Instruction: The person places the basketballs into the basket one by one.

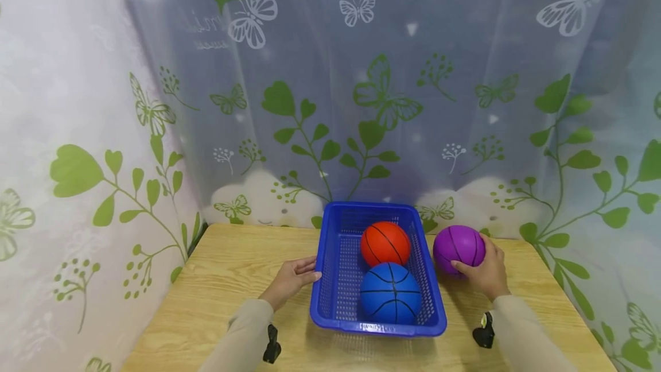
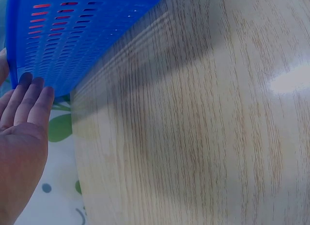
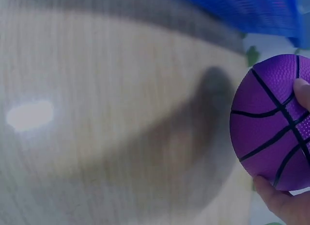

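Observation:
A blue plastic basket [image 1: 379, 329] stands on the table, with an orange-red ball [image 1: 384, 243] and a blue ball [image 1: 391, 294] inside, both lined in black like basketballs. My left hand [image 1: 290, 280] holds the basket's left rim, thumb at its top edge. In the left wrist view, the nearly straight fingers [image 2: 41, 101] lie against the perforated wall. To the basket's right, my right hand [image 1: 488, 268] grips a purple ball [image 1: 457, 247] from its right side. The right wrist view shows the thumb and a finger spread over the purple ball [image 3: 266, 118].
The wooden table [image 1: 248, 251] carries the basket near its back edge. Behind it hangs a patterned curtain [image 1: 330, 131], which also closes in both sides. A black wrist device [image 1: 272, 344] sits at the left sleeve and another black device [image 1: 484, 333] at the right.

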Demonstrator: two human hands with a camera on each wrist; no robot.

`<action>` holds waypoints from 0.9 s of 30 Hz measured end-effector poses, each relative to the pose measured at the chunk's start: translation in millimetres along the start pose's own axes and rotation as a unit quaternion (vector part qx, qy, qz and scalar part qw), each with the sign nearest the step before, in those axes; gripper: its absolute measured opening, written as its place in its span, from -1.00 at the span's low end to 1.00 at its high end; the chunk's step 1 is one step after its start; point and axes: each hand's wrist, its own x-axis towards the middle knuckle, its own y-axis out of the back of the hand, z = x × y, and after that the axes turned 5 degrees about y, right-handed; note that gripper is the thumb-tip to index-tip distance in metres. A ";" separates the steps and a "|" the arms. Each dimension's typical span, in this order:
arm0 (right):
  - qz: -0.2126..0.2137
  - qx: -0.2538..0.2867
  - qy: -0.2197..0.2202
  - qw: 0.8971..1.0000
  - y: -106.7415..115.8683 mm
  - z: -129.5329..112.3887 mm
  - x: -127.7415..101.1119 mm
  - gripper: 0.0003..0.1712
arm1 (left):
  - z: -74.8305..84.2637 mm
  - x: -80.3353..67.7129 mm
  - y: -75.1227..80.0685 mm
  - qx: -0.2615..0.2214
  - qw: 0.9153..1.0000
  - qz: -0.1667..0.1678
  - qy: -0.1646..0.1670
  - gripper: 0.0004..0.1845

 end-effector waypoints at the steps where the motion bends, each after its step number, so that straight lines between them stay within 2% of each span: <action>1: 0.006 0.006 0.004 1.000 3.1 -2.7 0.0 0.18 | 0.0 0.1 -0.2 0.000 1.000 0.001 0.002 -0.42; 7: 0.027 0.027 0.045 0.998 22.7 -26.8 1.2 0.18 | -0.4 0.0 -0.7 0.003 1.000 -0.002 0.003 -0.42; 14: 0.016 0.045 0.086 0.995 29.1 -73.7 2.1 0.19 | 3.2 -1.0 -0.8 0.006 1.000 0.000 -0.006 -0.44; 19: -0.008 0.077 0.114 0.991 22.9 -108.2 -1.3 0.17 | 11.0 -6.0 -2.3 0.003 1.000 -0.008 -0.002 -0.45; 27: -0.044 0.092 0.145 0.984 -6.2 -145.7 -7.0 0.13 | 3.4 -3.2 -2.8 0.010 1.000 0.001 -0.009 -0.43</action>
